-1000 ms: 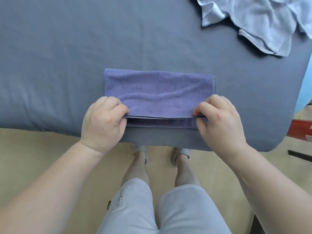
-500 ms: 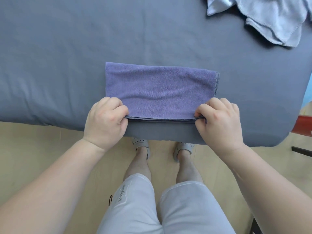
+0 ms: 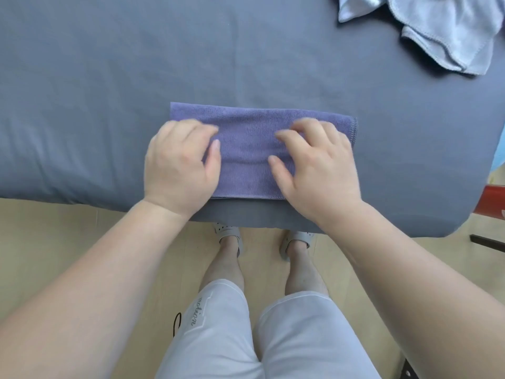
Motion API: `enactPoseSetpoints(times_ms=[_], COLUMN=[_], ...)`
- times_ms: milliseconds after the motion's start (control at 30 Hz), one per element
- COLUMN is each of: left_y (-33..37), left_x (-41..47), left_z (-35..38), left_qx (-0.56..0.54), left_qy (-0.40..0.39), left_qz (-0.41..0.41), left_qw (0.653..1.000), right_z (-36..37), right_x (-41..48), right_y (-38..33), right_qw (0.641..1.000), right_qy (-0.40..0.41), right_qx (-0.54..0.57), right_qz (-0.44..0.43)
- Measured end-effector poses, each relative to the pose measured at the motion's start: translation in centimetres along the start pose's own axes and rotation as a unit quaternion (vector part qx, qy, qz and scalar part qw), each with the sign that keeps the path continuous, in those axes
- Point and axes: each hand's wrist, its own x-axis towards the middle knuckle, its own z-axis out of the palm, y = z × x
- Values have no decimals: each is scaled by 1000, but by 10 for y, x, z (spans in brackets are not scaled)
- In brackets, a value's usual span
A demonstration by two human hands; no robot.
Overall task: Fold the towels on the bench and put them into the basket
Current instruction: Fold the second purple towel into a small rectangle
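Note:
A purple towel (image 3: 246,138) lies folded into a long rectangle near the front edge of the grey-covered bench (image 3: 136,64). My left hand (image 3: 180,165) rests flat on the towel's left end, fingers apart and blurred by motion. On the right half lies my right hand (image 3: 317,165), palm down with its fingers spread, also blurred. Neither hand grips the cloth. A crumpled pale blue towel (image 3: 442,31) sits at the bench's far right corner, cut off by the top of the frame. No basket is in view.
The bench's front edge runs just below the towel, with wooden floor (image 3: 54,242) and my legs beneath it. A red object (image 3: 492,201) stands at the right edge beside the bench corner, with a dark bar below it.
Both hands let go of the towel's near corners, opened, and moved forward onto its top surface. The towel now lies fully folded and flat.

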Motion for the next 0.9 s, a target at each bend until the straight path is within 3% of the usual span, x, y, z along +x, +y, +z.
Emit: enactPoseSetpoints(times_ms=[133, 233, 633, 767, 900], left_y=[12, 7, 0, 2, 3], left_x=[14, 5, 10, 9, 7], left_z=[25, 41, 51, 51, 52], left_qx=[75, 129, 198, 205, 200], left_qy=[-134, -209, -253, -250, -235], left_qz=[-24, -38, -49, -49, -60], left_qw=[988, 969, 946, 945, 949], right_z=[30, 48, 32, 16, 28], right_x=[30, 23, 31, 31, 19], right_y=[-15, -9, 76, 49, -18], right_qw=[991, 985, 980, 979, 993], right_qy=[-97, -122, -132, -106, -76], right_qx=[-93, -116, -144, -160, -90], right_qz=[-9, -19, 25, 73, -32])
